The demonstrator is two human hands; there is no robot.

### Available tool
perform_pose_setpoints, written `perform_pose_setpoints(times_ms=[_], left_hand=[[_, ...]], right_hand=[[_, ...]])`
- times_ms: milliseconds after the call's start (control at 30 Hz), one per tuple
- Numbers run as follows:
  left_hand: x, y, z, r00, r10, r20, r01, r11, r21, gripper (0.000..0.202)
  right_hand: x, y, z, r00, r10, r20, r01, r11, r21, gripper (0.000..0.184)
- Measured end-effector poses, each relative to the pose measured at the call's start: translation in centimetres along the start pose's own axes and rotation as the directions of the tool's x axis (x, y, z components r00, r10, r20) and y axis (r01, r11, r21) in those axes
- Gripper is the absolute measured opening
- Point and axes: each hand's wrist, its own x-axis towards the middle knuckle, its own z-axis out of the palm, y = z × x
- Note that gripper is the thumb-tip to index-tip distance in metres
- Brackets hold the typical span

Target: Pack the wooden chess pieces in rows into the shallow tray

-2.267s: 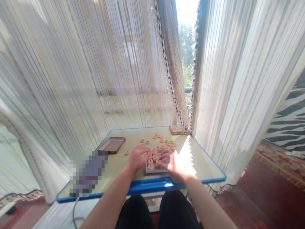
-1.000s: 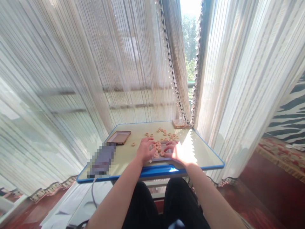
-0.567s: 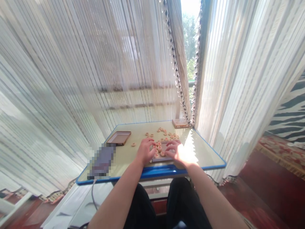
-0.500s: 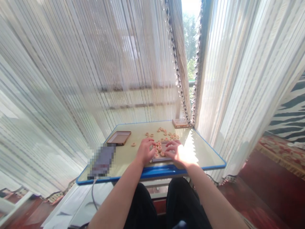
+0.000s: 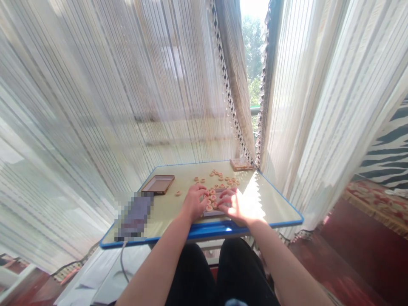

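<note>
A small grey tray lies near the front edge of a blue-rimmed table. Several round tan game pieces with red marks sit in it. My left hand rests at the tray's left side, fingers curled over the pieces. My right hand lies on the tray's right side, fingers bent down onto a piece; bright sunlight washes it out. More loose pieces lie scattered on the table just beyond the tray.
A shallow brown box lid lies at the table's left. A blurred-out flat object with a cable sits at the front left corner. A small brown box stands at the back by striped curtains.
Both hands stay at the tray; my right hand's fingers have shifted slightly left over the pieces. The view has swung a little.
</note>
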Motion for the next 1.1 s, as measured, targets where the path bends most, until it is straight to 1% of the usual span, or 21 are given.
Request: perform_pose_setpoints(times_ms=[133,300,500,667,800,900,967,1100], left_hand=[[0.0,-0.1,0.1,1.000,0.015,-0.001,-0.015,1.000,0.004,0.014],[0.0,-0.2,0.3,1.000,0.027,-0.009,-0.027,1.000,-0.005,0.013],[0.0,-0.1,0.2,0.999,0.046,-0.020,-0.046,0.999,-0.004,0.014],[0.0,-0.2,0.2,0.998,0.058,-0.014,-0.058,0.998,-0.014,0.014],[0.0,-0.2,0.2,0.998,0.050,-0.025,-0.050,0.999,-0.019,0.015],[-0.1,-0.2,0.2,0.998,0.054,-0.019,-0.054,0.998,-0.009,0.014],[-0.1,-0.1,0.2,0.999,0.052,-0.018,-0.052,0.999,-0.004,0.014],[-0.1,-0.1,0.2,0.999,0.013,-0.037,-0.013,1.000,-0.008,0.013]], right_hand=[[0.0,0.4,0.5,1.000,0.030,0.008,-0.030,1.000,-0.003,0.017],[-0.1,0.3,0.4,0.998,0.058,0.023,-0.058,0.998,-0.019,0.019],[-0.1,0.4,0.2,0.999,0.015,0.032,-0.015,1.000,-0.007,0.022],[0.0,0.1,0.3,1.000,0.018,-0.004,-0.018,1.000,-0.002,0.020],[0.1,-0.3,-0.2,1.000,-0.014,0.003,0.014,1.000,0.009,0.019],[0.2,-0.4,-0.5,1.000,-0.013,0.000,0.013,1.000,0.006,0.018],[0.2,-0.4,-0.6,1.000,0.003,0.007,-0.003,1.000,-0.008,0.018],[0.2,-0.4,-0.6,0.997,0.077,-0.019,-0.078,0.994,-0.071,0.023]])
